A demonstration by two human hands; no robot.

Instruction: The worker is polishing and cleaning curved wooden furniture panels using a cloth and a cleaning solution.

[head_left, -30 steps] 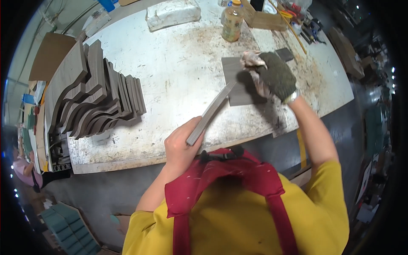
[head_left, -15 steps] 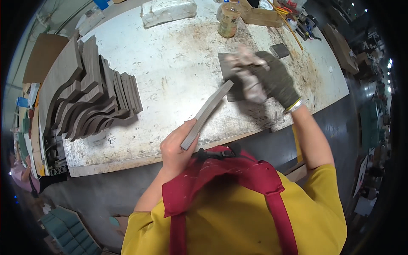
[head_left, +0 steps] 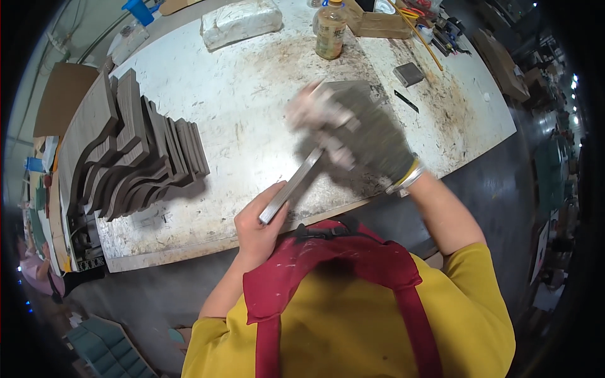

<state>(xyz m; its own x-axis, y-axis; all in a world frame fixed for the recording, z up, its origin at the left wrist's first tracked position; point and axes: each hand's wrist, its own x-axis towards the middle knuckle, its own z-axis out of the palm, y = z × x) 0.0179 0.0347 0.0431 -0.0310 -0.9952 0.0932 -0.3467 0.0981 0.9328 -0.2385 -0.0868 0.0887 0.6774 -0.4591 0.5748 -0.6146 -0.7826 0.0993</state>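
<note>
My bare left hand (head_left: 257,223) is wrapped round the near end of a narrow grey wooden piece (head_left: 291,187), which slants up and away to the right above the table. At its far end is my right hand (head_left: 375,129) in a dark glove, smeared by motion. It grips a crumpled, pale pinkish rag (head_left: 321,113), which covers the tip of the piece. Part of a flat dark board (head_left: 353,85) shows behind the glove; the rest is hidden. On the left side of the table stands a row of grey, curved-edge wooden pieces (head_left: 130,126).
A white wrapped block (head_left: 241,24) and a bottle of yellowish liquid (head_left: 331,31) stand at the back of the white table (head_left: 239,82). On the right lie a small dark block (head_left: 408,74), a thin black strip (head_left: 406,101) and a long stick (head_left: 419,36) by a cardboard box (head_left: 378,24).
My right hand has moved left with the rag, onto the far end of the wooden piece. The thin black strip has come into sight. My left hand keeps its hold, slightly lower left.
</note>
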